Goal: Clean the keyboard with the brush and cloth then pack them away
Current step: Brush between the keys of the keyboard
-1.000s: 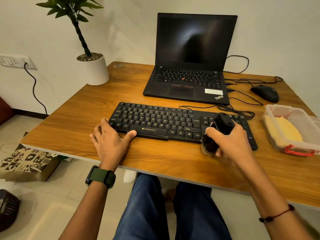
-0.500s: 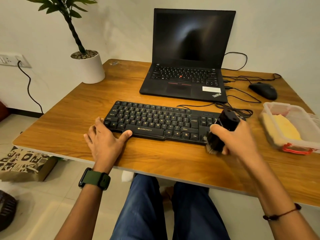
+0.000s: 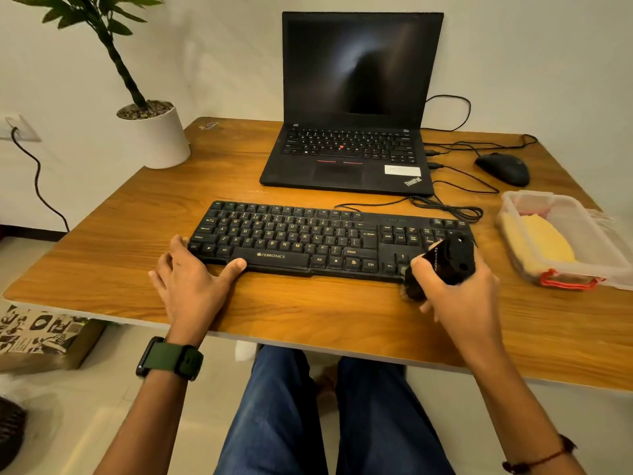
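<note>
Our right hand grips the brush; left hand, fingers relaxed, steadies the keyboard. Loose bracing risks the keyboard sliding.

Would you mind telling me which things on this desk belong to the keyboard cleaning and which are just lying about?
Part of the job:
keyboard
brush, gripped by the right hand
yellow cloth in the clear container
left hand, steadying the keyboard

Just lying about:
laptop
mouse
potted plant
</note>
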